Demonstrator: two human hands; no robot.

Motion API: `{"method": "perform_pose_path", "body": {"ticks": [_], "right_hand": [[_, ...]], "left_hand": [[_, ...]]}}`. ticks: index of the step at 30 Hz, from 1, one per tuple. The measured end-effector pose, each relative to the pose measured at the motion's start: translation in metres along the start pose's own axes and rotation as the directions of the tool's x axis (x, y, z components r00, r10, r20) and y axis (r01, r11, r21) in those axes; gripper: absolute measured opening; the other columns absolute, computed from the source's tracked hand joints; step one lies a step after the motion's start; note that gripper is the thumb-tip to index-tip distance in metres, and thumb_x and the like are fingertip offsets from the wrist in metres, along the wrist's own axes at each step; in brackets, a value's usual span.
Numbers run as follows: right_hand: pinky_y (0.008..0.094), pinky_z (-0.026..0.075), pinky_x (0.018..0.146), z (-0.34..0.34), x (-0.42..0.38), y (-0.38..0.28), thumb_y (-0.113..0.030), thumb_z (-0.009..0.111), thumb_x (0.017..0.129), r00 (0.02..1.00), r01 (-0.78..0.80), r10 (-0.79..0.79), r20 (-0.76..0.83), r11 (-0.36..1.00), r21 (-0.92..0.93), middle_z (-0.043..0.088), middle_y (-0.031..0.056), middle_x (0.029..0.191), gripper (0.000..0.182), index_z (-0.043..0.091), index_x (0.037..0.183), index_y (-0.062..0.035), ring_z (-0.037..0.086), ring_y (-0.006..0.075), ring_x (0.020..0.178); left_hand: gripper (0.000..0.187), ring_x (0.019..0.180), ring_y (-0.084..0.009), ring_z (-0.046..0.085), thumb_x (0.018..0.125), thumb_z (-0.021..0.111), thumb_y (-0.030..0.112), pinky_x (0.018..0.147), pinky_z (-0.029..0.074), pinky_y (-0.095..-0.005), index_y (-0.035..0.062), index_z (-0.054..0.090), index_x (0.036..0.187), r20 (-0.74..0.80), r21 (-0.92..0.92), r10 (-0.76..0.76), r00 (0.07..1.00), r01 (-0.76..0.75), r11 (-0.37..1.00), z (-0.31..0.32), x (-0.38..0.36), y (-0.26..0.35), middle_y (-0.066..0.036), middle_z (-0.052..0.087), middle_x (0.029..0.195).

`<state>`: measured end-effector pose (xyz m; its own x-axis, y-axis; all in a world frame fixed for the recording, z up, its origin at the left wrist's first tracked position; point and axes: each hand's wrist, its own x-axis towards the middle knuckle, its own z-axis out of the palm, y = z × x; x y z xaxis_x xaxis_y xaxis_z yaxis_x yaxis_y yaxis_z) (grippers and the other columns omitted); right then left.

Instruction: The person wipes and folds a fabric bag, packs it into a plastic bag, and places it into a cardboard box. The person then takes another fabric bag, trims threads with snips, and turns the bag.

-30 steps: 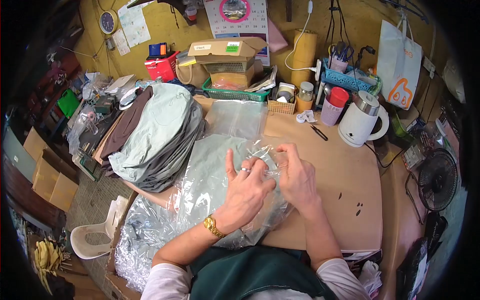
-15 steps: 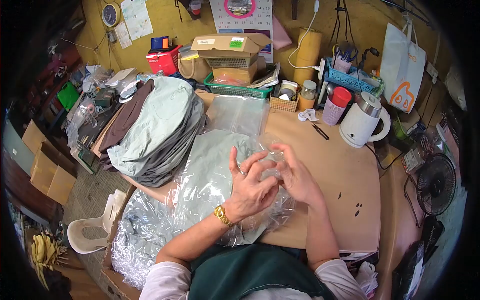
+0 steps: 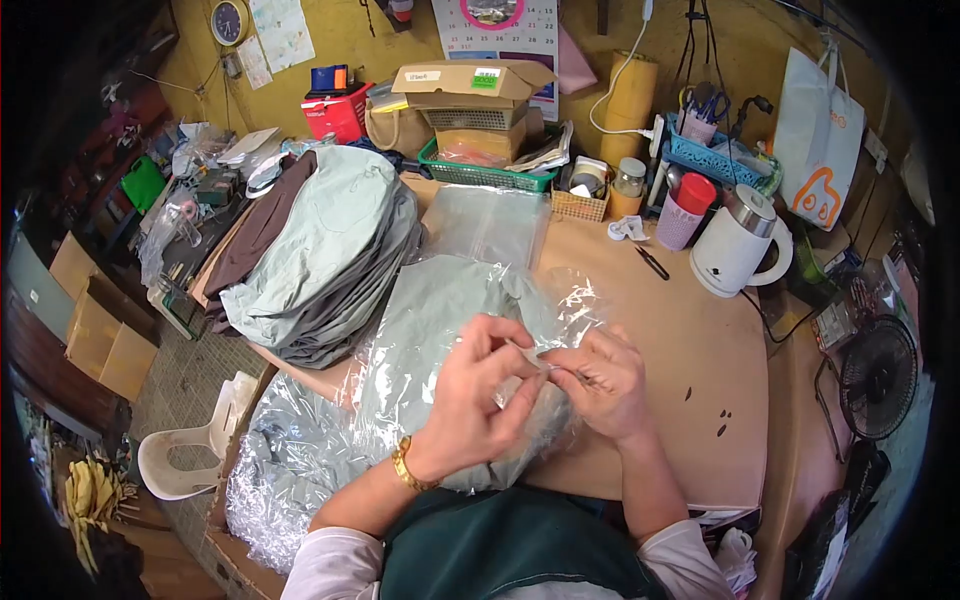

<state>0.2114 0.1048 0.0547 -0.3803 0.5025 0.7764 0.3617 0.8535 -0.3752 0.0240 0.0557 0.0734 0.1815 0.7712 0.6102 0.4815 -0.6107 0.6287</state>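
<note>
A grey-green folded garment (image 3: 445, 290) lies inside a clear plastic bag (image 3: 580, 290) on the table in front of me. Over the bag's right part, my left hand (image 3: 480, 390) is curled, its thumb and index fingertip closing on a bit of clear film. My right hand (image 3: 608, 385) pinches the same film between thumb and fingers, close against the left fingertips. The film looks like part of the bag, though the fingers hide most of it. A gold watch (image 3: 402, 462) is on my left wrist.
Folded garments (image 3: 325, 240) are piled at the left, above a heap of bagged garments (image 3: 290, 460). Flat clear bags (image 3: 485, 225) lie behind the work. Toward the right stand a white kettle (image 3: 735, 245), a tumbler (image 3: 683, 215) and a black cutter (image 3: 652, 263) lying flat.
Both hands have come down slightly toward me. My left fingers have turned from spread to curled inward, and the right hand has closed into a pinch. The view has shifted slightly.
</note>
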Motion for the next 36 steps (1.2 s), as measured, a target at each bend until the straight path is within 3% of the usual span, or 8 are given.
{"method": "perform_pose_path", "body": {"ticks": [3,8,18,21,23,26,29,36], "right_hand": [[0.0281,0.041,0.059,0.015,-0.009,0.0,-0.011,0.077,0.076,0.99,-0.137,0.138,0.0,0.989,0.06,0.053,0.0055,0.067,0.019,0.072,0.093,-0.0047,0.054,0.0179,0.06],[0.0283,0.048,0.066,0.051,-0.032,0.002,-0.009,0.072,0.086,0.852,-0.386,0.523,-0.038,0.675,0.628,0.065,0.0046,0.08,0.019,0.071,0.102,0.0007,0.061,0.0136,0.072],[0.0202,0.046,0.072,0.05,-0.038,0.013,-0.011,0.066,0.092,0.721,-0.385,0.686,0.103,0.273,0.882,0.069,0.0075,0.098,0.013,0.07,0.098,0.0006,0.061,0.0091,0.083],[0.0169,0.041,0.061,0.048,-0.032,0.013,-0.009,0.063,0.094,0.697,-0.294,0.717,-0.035,0.329,0.897,0.066,0.0009,0.083,0.011,0.07,0.096,-0.0003,0.051,0.0033,0.065],[0.0174,0.039,0.06,0.033,-0.027,0.014,-0.009,0.062,0.094,0.61,-0.082,0.792,-0.023,0.092,0.992,0.064,-0.0004,0.079,0.01,0.067,0.096,-0.0007,0.05,0.0033,0.064],[0.0174,0.039,0.06,0.035,-0.04,0.033,-0.009,0.061,0.095,0.695,-0.138,0.717,-0.054,0.207,0.969,0.062,-0.0012,0.078,0.009,0.065,0.096,-0.0012,0.05,0.0024,0.064],[0.017,0.037,0.057,0.042,-0.033,0.013,-0.011,0.06,0.097,0.703,-0.381,0.687,-0.181,0.58,0.72,0.059,-0.0023,0.074,0.012,0.065,0.096,-0.0006,0.047,0.0013,0.062],[0.0218,0.043,0.057,0.039,-0.037,0.009,-0.009,0.061,0.095,0.757,-0.267,0.654,-0.01,0.324,0.908,0.057,-0.0002,0.072,0.012,0.063,0.099,0.0022,0.052,0.0058,0.064]], "left_hand": [[0.041,0.072,-0.0247,0.063,0.082,0.068,0.008,0.061,0.051,-0.035,0.0029,0.053,0.12,0.048,0.133,0.056,0.997,-0.062,0.989,0.011,0.002,0.011,-0.02,0.051,0.121],[0.078,0.063,-0.0151,0.056,0.093,0.063,0.035,0.059,0.048,-0.0265,-0.0019,0.023,0.149,-0.037,-0.173,0.004,0.999,-0.01,0.985,0.048,-0.006,-0.017,-0.019,0.053,0.131],[0.072,0.061,-0.0198,0.055,0.083,0.074,0.013,0.059,0.048,-0.031,0.0025,0.039,0.145,0.063,-0.161,-0.093,0.994,0.102,0.982,0.052,-0.011,-0.033,-0.014,0.061,0.1],[0.06,0.059,-0.0161,0.06,0.082,0.076,0.013,0.055,0.049,-0.0297,0.0049,0.051,0.136,0.012,0.021,0.027,1.0,-0.027,0.999,0.051,-0.009,-0.036,-0.011,0.059,0.084],[0.059,0.059,-0.0164,0.06,0.082,0.075,0.012,0.055,0.049,-0.0296,0.0047,0.052,0.136,0.051,0.066,0.037,0.998,-0.04,0.997,0.05,-0.009,-0.045,-0.01,0.058,0.085],[0.054,0.062,-0.0147,0.063,0.084,0.073,0.007,0.054,0.05,-0.0273,0.0028,0.053,0.134,0.128,0.124,-0.078,0.989,0.062,0.99,0.04,-0.009,-0.028,-0.01,0.058,0.094],[0.05,0.067,-0.0123,0.065,0.085,0.073,0.007,0.056,0.053,-0.0234,-0.0003,0.054,0.131,-0.011,-0.383,-0.24,0.971,0.218,0.898,0.039,-0.007,-0.004,-0.009,0.056,0.103],[0.014,0.069,-0.0112,0.067,0.089,0.066,0.0,0.058,0.056,-0.022,-0.0046,0.068,0.102,0.091,-0.454,-0.281,0.955,0.291,0.842,0.055,-0.017,-0.047,-0.006,0.06,0.087]]}}
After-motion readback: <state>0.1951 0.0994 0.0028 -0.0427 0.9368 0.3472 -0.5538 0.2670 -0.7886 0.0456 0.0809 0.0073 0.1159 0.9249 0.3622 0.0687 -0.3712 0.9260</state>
